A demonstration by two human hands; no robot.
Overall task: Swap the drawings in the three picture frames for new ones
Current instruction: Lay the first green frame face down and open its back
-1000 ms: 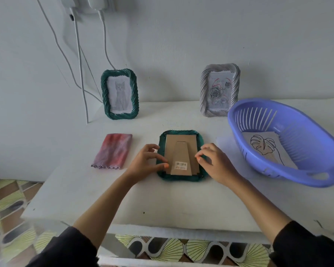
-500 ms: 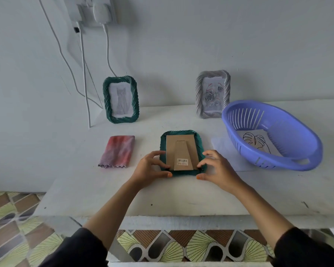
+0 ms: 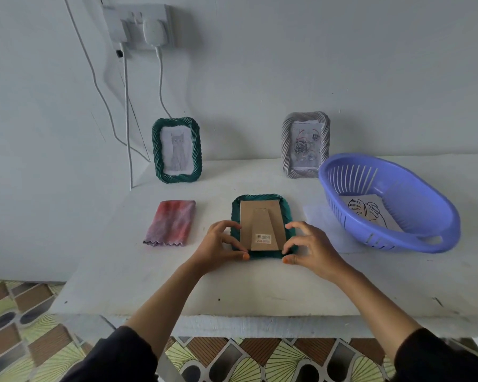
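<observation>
Frame (image 3: 260,197) green, rope-twisted, face-down | cardboard back (image 3: 247,219) | left hand (image 3: 218,244), right hand (image 3: 312,249) pinch corners

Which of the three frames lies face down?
The green frame between the left hand and right hand: it lies flat, cardboard back up. The other green frame and the grey frame stand upright, drawings showing.

Looks down on a white table (image 3: 260,285) against a pale grey wall (image 3: 315,64) with a plugged socket (image 3: 138,26); patterned tiles (image 3: 25,326) below.
</observation>
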